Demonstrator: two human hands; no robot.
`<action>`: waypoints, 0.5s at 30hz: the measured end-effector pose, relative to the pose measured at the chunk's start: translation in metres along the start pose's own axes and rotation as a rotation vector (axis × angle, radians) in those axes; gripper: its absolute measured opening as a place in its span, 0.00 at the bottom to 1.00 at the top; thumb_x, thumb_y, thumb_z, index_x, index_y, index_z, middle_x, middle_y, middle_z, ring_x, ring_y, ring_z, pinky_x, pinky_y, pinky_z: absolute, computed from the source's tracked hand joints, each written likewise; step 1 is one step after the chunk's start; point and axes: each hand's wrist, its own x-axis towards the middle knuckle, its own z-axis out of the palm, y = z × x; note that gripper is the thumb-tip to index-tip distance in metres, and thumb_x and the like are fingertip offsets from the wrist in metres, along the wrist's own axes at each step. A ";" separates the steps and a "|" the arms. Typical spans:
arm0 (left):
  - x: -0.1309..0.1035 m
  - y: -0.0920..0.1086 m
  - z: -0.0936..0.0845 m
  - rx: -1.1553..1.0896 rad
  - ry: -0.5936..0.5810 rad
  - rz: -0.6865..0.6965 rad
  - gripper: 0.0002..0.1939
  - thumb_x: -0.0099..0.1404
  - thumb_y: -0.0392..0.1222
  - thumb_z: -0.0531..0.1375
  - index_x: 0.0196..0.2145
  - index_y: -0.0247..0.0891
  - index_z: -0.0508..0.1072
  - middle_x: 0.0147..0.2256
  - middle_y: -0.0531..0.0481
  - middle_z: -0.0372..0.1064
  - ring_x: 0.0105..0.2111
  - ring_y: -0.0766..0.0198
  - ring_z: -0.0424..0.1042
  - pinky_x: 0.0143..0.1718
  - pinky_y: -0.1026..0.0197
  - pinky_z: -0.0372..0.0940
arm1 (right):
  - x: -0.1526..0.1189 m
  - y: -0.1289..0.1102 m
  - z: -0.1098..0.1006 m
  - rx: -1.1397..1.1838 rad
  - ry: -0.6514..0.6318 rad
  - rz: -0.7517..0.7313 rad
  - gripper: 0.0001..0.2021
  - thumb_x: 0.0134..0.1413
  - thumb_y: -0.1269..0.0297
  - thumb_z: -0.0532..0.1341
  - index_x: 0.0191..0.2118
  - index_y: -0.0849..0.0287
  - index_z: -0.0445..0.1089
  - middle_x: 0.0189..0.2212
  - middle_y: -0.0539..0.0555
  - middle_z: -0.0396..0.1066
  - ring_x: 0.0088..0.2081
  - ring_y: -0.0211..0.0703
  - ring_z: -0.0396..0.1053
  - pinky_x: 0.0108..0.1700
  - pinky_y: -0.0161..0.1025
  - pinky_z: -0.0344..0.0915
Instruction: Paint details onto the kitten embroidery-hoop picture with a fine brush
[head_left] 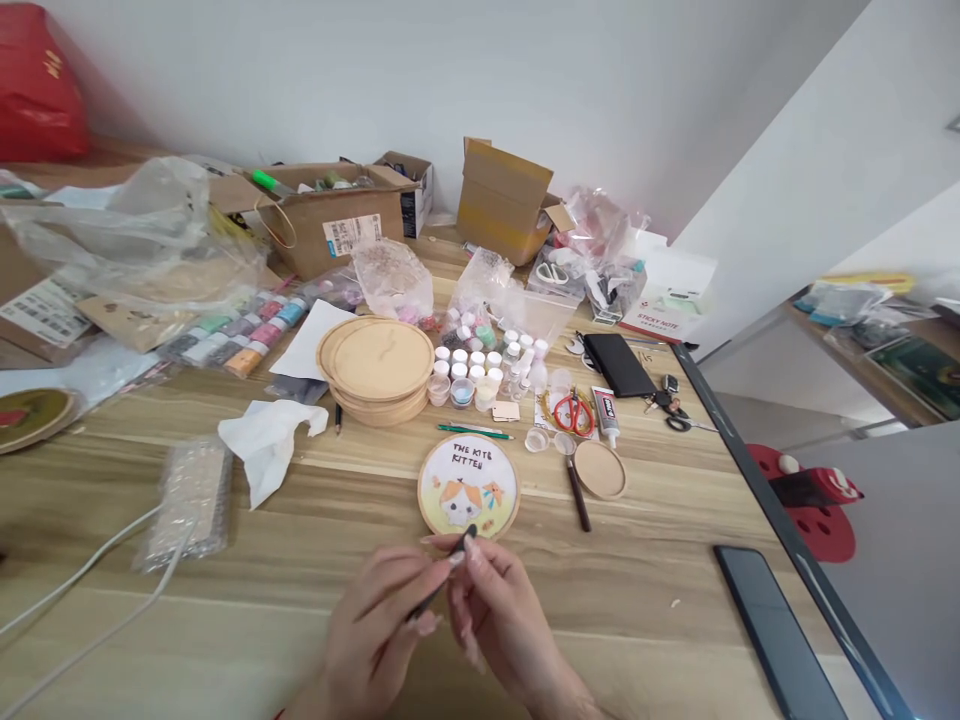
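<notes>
- Wood-grained table [652, 600], its far side crowded.
- Disc [469, 450] lies just beyond the hands: lettering, kitten and some orange and yellow are on; the pale face may yet be unfinished.
- Left hand [386, 605] pinches a dark pen [424, 604]; right hand [499, 595] grasps its upper end.
- Top disc of the stack [382, 355] looks undecorated.
</notes>
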 end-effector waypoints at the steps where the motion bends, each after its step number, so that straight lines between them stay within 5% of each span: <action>1: 0.001 0.000 0.005 -0.025 -0.021 0.026 0.16 0.73 0.39 0.51 0.54 0.40 0.70 0.40 0.45 0.75 0.44 0.61 0.73 0.43 0.61 0.71 | 0.000 0.000 -0.002 0.085 0.053 0.008 0.19 0.48 0.47 0.70 0.34 0.61 0.79 0.14 0.45 0.64 0.13 0.28 0.57 0.14 0.26 0.56; 8: 0.021 -0.027 0.014 -0.004 -0.098 -0.087 0.28 0.70 0.52 0.56 0.64 0.44 0.60 0.48 0.41 0.72 0.46 0.55 0.72 0.46 0.55 0.69 | 0.017 -0.033 -0.033 0.138 0.271 -0.195 0.16 0.38 0.55 0.76 0.30 0.61 0.80 0.30 0.55 0.79 0.25 0.34 0.72 0.27 0.28 0.71; 15: 0.017 -0.087 0.002 0.009 0.204 -0.662 0.21 0.73 0.51 0.48 0.54 0.37 0.70 0.39 0.45 0.75 0.36 0.60 0.74 0.37 0.59 0.70 | 0.072 -0.077 -0.066 -0.177 0.475 -0.531 0.12 0.34 0.60 0.76 0.28 0.58 0.78 0.30 0.52 0.80 0.33 0.43 0.77 0.37 0.39 0.76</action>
